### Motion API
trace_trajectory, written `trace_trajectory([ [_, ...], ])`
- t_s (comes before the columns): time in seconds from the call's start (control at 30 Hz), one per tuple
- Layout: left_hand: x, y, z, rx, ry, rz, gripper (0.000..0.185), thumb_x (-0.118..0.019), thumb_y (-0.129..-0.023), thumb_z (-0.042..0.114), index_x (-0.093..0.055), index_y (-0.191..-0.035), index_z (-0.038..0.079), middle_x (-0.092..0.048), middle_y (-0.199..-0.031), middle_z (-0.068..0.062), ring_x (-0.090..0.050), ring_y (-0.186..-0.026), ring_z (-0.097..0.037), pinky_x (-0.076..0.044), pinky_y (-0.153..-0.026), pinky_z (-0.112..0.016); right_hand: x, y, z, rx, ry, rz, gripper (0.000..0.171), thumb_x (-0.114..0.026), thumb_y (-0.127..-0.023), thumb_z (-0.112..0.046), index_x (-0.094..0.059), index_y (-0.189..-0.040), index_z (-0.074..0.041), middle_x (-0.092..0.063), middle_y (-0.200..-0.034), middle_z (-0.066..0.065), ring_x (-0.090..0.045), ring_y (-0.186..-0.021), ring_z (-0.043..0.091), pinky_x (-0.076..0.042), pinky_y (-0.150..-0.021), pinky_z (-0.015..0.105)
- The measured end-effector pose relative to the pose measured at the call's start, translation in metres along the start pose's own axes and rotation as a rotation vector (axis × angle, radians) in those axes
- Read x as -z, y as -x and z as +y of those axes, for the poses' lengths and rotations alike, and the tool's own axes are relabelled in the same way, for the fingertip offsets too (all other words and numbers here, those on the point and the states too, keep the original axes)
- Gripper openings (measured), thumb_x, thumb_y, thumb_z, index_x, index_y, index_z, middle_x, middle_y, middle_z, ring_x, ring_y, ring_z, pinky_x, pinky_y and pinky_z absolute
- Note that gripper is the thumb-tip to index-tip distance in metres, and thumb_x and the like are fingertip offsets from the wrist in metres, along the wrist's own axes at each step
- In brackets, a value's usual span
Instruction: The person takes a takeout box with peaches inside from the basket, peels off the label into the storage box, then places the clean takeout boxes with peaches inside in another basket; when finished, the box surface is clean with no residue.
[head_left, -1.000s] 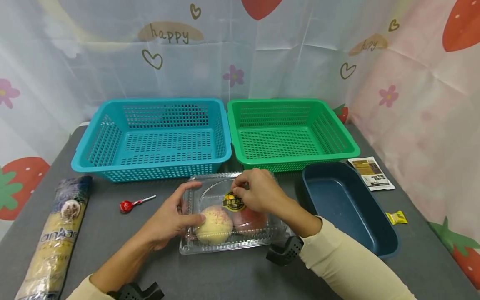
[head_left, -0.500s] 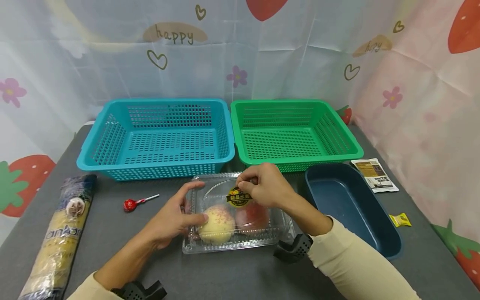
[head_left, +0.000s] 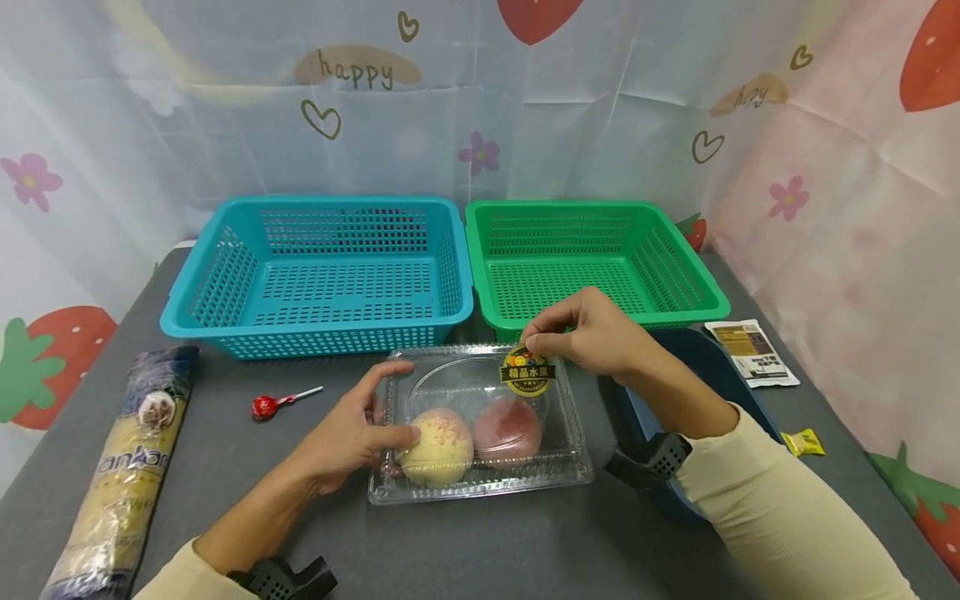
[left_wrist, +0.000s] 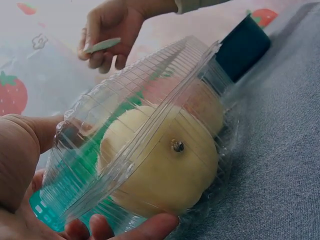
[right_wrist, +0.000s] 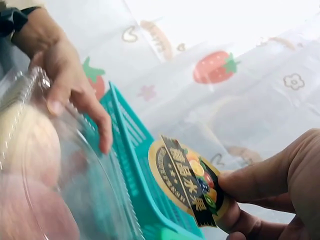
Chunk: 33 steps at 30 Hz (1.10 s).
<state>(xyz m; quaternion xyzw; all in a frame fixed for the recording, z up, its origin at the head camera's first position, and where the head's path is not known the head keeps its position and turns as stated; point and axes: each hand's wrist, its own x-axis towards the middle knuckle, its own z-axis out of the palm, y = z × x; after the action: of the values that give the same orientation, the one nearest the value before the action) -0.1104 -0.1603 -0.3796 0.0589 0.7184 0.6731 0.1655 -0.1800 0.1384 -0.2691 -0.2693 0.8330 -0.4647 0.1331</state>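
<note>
A clear plastic clamshell fruit box [head_left: 566, 433] lies lid down on the table, with a pale yellow fruit [head_left: 437, 450] and a reddish-pink fruit [head_left: 507, 429] inside. My left hand [head_left: 351, 437] grips the box's left side, thumb on the front part and fingers spread around the edge. Between thumb and fingertips, my right hand [head_left: 603, 337] pinches a round black-and-gold label sticker [right_wrist: 186, 180] with fruit pictures. In both wrist views the sticker is held up in the air, apart from the lid.
Behind the box stand a blue basket [head_left: 315, 343] and a green basket [head_left: 600, 320]. A dark blue tub [head_left: 693, 346] sits under the right forearm. Around lie a lollipop [head_left: 265, 407], a noodle pack [head_left: 123, 467], a white-and-brown sachet [head_left: 752, 354] and a yellow candy [head_left: 802, 442].
My right hand has moved up and to the right with the sticker, which was against the lid earlier and has come off it. My left hand keeps its hold on the box.
</note>
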Motion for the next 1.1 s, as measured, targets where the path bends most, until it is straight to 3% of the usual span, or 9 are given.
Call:
trace_trajectory([
  [0.3,0.001,0.000,0.001,-0.003,-0.007,0.007,0.081,-0.075,-0.079,0.002,-0.034,-0.146,0.021,-0.030,-0.087,-0.014,-0.038,-0.063,-0.019,-0.040,-0.044,-0.025,0.034,0.010,0.007,-0.030,-0.003,-0.052,0.012,-0.066,-0.090,0.000,-0.073,-0.097,0.006,-0.070,-0.093,0.013,-0.063,-0.089,0.028,-0.053,-0.078,0.046],
  [0.5,-0.001,0.000,0.001,-0.002,-0.008,0.003,0.082,-0.075,-0.079,0.002,-0.032,-0.147,0.019,-0.030,-0.088,-0.014,-0.039,-0.064,-0.019,-0.042,-0.044,-0.026,0.055,0.021,0.012,-0.069,0.023,-0.076,0.014,-0.066,-0.090,-0.002,-0.073,-0.099,0.006,-0.070,-0.093,0.013,-0.063,-0.090,0.026,-0.053,-0.077,0.039],
  [0.7,-0.002,0.000,0.001,0.002,-0.010,0.007,0.080,-0.075,-0.080,0.003,-0.034,-0.146,0.021,-0.030,-0.088,-0.014,-0.038,-0.067,-0.021,-0.042,-0.045,-0.026,0.070,0.033,0.020,-0.088,-0.021,-0.074,0.016,-0.067,-0.090,-0.002,-0.071,-0.100,0.009,-0.069,-0.092,0.015,-0.065,-0.084,0.024,-0.054,-0.072,0.036],
  [1.1,-0.003,0.001,0.000,0.011,-0.006,0.013,0.080,-0.075,-0.080,0.003,-0.034,-0.146,0.023,-0.029,-0.091,-0.015,-0.039,-0.071,-0.023,-0.048,-0.048,-0.030,0.103,0.052,0.058,-0.097,-0.003,-0.142,0.017,-0.064,-0.092,-0.005,-0.071,-0.099,0.010,-0.070,-0.087,0.011,-0.064,-0.082,0.020,-0.054,-0.077,0.033],
])
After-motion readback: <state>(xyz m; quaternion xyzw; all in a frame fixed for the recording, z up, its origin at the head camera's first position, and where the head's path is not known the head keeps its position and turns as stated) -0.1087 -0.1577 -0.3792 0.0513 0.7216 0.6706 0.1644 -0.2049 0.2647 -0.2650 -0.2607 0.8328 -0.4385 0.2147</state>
